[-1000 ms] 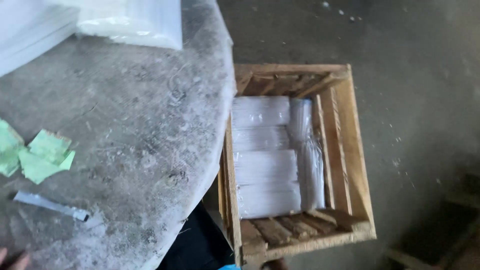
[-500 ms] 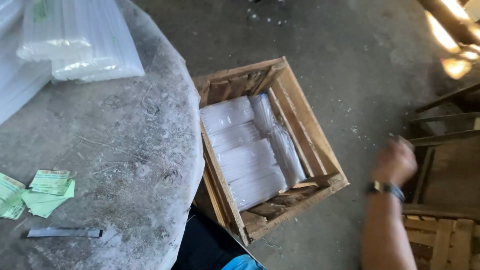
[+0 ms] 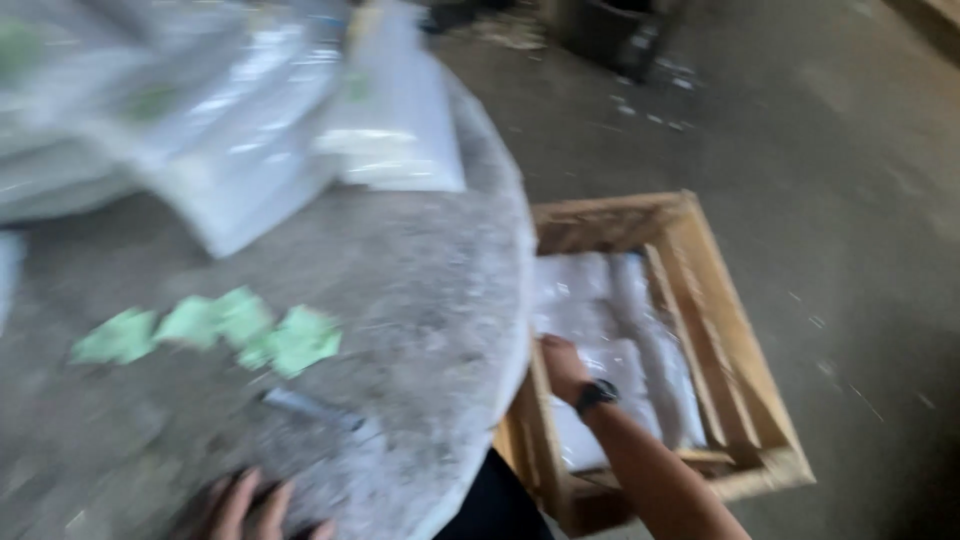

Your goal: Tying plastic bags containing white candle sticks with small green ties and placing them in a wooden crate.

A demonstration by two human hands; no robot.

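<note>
— From the head camera: right hand (image 3: 563,365) down inside the wooden crate (image 3: 740,330), laid on the white wrapped packs (image 3: 590,300) by the crate's table-side wall. Closed on a pack, or merely resting?

— Cannot tell. Too blurred, with the fingers tucked out of sight toward the table. Black wristwatch (image 3: 597,395) at the wrist, clear enough.

— And the left hand (image 3: 250,505)?

— Spread flat on the round table (image 3: 400,290) at its near edge, fingers splayed, holding nothing.

— Best way to handle a pack down there, judging from this?

— Probably: grip across the short width, not by loose film. Lift straight up, clear of the slats. Keep the left palm braced on the table for balance. Slippery wrap by the look of it, so squeeze firmly without crushing.

— Materials?

— Crate: rough pale slats with open gaps, standing on the concrete floor (image 3: 800,150) just beside the table's rim. Packs: glossy clear film over white contents, oblong, lying side by side, with a narrower roll along the right. Table: grey stone or concrete, pitted, dusty, rounded at the edge.

— On the tabletop?

— Green paper slips (image 3: 250,330), thin and crumpled. A flat metal strip (image 3: 305,405) near the left hand. More film-wrapped bundles (image 3: 250,150) piled at the far side, smeared by blur.
</note>
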